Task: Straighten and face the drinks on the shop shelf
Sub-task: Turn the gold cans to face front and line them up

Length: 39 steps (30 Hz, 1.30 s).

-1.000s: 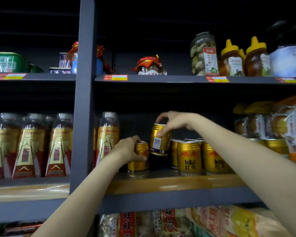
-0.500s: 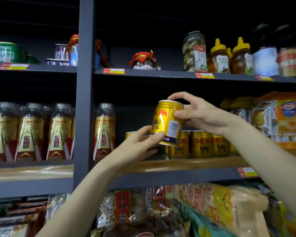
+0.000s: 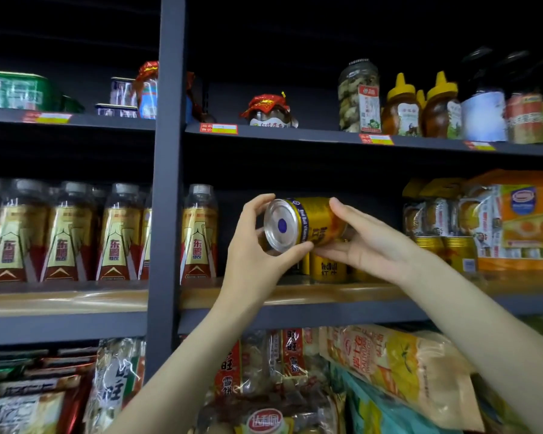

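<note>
Both hands [image 3: 257, 255] [image 3: 367, 245] around one tipped gold can [image 3: 308, 223] before dim, stocked shop shelf [image 3: 295, 294].

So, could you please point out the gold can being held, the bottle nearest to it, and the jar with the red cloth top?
gold can [image 3: 315, 219]: head view, on its gold side wall.
bottle [image 3: 199, 233]: head view, on its label.
jar [image 3: 271, 116]: head view, on its glass front below the cloth.
</note>
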Motion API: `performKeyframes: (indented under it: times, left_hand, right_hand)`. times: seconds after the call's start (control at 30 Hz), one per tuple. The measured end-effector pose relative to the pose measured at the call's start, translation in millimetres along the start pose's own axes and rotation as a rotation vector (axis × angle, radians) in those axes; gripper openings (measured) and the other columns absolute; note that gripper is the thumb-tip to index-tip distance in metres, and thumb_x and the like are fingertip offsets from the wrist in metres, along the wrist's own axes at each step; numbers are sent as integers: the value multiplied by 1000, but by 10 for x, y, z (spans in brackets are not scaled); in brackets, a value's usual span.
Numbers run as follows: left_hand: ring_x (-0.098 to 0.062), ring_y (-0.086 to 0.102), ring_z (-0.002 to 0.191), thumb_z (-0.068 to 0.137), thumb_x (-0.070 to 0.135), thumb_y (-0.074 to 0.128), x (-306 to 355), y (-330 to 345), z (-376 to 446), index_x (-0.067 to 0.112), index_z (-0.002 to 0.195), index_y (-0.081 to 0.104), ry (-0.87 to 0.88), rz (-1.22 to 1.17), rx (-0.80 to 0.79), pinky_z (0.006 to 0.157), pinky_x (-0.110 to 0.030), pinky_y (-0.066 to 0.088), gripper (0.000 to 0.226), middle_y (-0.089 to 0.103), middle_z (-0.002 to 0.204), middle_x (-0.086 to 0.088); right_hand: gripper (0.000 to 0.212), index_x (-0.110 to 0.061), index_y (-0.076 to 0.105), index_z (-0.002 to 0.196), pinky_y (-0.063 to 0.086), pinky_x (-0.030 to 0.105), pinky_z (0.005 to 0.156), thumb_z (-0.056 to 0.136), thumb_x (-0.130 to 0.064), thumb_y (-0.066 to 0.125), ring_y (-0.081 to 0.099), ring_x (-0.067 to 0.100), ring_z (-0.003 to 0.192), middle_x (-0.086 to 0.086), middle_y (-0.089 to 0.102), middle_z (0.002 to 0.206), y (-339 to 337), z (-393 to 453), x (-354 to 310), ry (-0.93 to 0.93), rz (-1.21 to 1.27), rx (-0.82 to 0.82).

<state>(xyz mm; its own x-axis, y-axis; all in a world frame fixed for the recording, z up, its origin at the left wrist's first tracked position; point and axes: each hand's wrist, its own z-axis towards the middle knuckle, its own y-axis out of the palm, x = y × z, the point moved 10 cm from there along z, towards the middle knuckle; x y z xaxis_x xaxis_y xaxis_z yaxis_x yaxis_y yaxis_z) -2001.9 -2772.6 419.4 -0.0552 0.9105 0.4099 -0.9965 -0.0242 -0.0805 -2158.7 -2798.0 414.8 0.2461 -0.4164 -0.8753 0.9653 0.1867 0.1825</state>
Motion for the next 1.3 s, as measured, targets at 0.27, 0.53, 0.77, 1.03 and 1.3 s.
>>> performKeyframes:
  times: [0.27, 0.53, 0.77, 1.03, 1.3]
  left_hand:
    - [-19, 66, 98, 76, 15, 74, -285, 105, -110, 20, 126, 43, -385, -277, -168, 82, -29, 56, 59, 57, 117, -1]
    - [-23, 69, 94, 76, 7, 67, -483, 160, -213, 13, 117, 53, -574, -541, -277, 78, -27, 57, 44, 61, 114, -11]
    - [-24, 67, 98, 79, 13, 67, -436, 1, -79, 26, 124, 48, -411, -503, -135, 79, -32, 58, 50, 57, 119, -12]
    - [0, 46, 121, 68, 22, 77, 36, -128, 2, 37, 134, 30, 126, 64, -104, 96, -34, 48, 82, 46, 129, 24]
    - [1, 44, 123, 74, 12, 76, 53, -106, 6, 35, 131, 34, 128, 90, -152, 96, -25, 47, 75, 45, 130, 22]
  right_hand:
    - [48, -15, 61, 109, 57, 34, 74, 69, -39, 69, 65, 28, 101, 13, 61, 114, -72, -18, -65, -121, -201, 144]
    - [43, -18, 61, 109, 54, 25, 61, 76, -42, 71, 63, 22, 96, 8, 62, 108, -60, -31, -179, -145, -419, 252]
    - [44, -17, 59, 117, 59, 32, 72, 75, -28, 70, 63, 28, 104, 14, 58, 121, 83, -40, -134, -131, -286, 92]
    - [31, -6, 57, 115, 59, 36, 63, 90, -24, 60, 70, 36, 86, 27, 61, 113, 170, -34, 215, 89, 88, 49]
    - [36, -6, 57, 117, 59, 38, 68, 85, -21, 62, 69, 34, 95, 22, 59, 119, 149, 25, 194, 4, 157, 13]
